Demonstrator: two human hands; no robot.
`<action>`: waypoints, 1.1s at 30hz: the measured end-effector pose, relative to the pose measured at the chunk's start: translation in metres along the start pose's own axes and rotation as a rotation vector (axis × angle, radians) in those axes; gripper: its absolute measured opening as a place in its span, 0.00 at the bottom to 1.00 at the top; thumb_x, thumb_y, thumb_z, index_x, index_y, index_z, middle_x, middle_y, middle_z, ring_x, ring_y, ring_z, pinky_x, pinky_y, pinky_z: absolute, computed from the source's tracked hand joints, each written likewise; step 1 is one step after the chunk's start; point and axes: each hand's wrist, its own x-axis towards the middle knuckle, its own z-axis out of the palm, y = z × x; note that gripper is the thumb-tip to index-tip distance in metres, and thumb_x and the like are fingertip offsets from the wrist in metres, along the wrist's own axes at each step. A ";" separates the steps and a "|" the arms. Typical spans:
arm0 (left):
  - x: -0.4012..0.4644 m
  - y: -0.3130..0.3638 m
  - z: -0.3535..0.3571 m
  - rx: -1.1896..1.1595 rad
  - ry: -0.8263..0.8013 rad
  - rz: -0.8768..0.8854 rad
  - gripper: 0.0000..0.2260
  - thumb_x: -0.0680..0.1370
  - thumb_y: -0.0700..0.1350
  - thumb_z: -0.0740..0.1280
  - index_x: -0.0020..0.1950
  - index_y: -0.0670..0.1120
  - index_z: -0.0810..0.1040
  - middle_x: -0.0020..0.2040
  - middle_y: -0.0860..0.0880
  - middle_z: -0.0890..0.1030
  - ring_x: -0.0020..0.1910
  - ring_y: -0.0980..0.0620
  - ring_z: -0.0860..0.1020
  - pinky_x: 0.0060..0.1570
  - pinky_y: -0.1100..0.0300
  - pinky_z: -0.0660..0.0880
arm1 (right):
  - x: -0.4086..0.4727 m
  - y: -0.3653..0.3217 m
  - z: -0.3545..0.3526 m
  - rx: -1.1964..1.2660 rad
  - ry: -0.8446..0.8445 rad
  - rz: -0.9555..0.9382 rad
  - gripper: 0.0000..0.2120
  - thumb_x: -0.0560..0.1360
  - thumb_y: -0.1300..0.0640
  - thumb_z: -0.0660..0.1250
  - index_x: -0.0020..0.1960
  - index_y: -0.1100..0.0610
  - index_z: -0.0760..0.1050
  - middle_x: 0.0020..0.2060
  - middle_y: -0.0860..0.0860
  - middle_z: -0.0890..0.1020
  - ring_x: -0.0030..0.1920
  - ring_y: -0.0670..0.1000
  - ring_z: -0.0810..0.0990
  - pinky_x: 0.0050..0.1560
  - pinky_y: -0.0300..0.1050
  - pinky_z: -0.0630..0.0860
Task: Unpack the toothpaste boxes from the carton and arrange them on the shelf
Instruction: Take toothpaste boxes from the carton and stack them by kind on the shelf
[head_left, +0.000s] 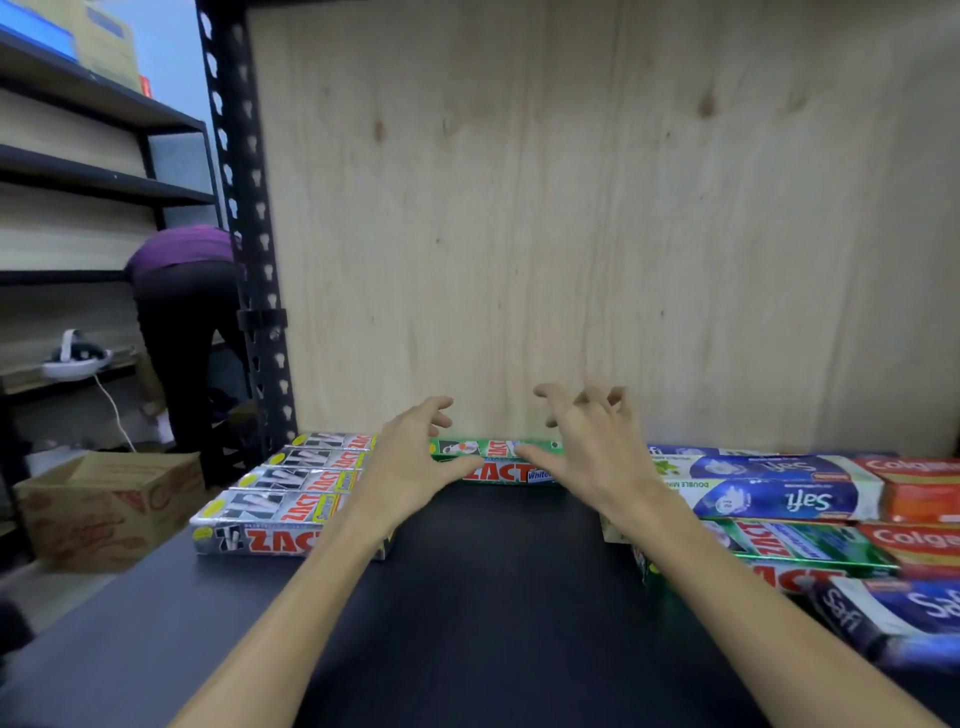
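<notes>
A green toothpaste box (496, 460) lies flat against the wooden back panel in the middle of the dark shelf (493, 587). My left hand (410, 457) hovers at its left end, fingers spread, thumb near the box. My right hand (587, 441) hovers at its right end, fingers splayed and holding nothing. Several silver and red toothpaste boxes (291, 499) lie in a row on the left. Blue, green and red toothpaste boxes (789, 499) are piled on the right. The open cardboard carton (104, 509) stands on the floor to the left.
A black perforated upright (249, 234) marks the shelf's left edge. Beyond it another person (182, 322) bends over by a second rack holding a white headset (75, 356). A blue box (893, 618) lies loose at the front right.
</notes>
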 end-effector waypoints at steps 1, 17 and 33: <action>-0.007 0.007 0.002 -0.053 0.027 0.014 0.34 0.70 0.52 0.80 0.73 0.51 0.72 0.58 0.53 0.79 0.56 0.56 0.77 0.51 0.74 0.69 | -0.006 -0.001 -0.004 0.022 0.020 0.009 0.33 0.73 0.32 0.65 0.70 0.50 0.68 0.47 0.49 0.85 0.57 0.54 0.77 0.59 0.52 0.60; -0.117 0.119 0.075 -0.124 -0.319 0.079 0.26 0.77 0.55 0.71 0.74 0.56 0.69 0.68 0.48 0.72 0.68 0.48 0.73 0.69 0.52 0.70 | -0.184 0.075 -0.085 -0.150 -0.050 0.240 0.24 0.75 0.52 0.67 0.67 0.61 0.71 0.49 0.59 0.83 0.55 0.60 0.80 0.65 0.63 0.65; -0.132 0.093 0.026 -0.031 -0.227 0.002 0.27 0.77 0.51 0.74 0.71 0.45 0.70 0.65 0.47 0.76 0.57 0.54 0.75 0.59 0.60 0.73 | -0.184 0.038 -0.095 0.279 -0.114 0.006 0.27 0.77 0.48 0.66 0.74 0.50 0.64 0.59 0.46 0.79 0.62 0.49 0.73 0.67 0.47 0.59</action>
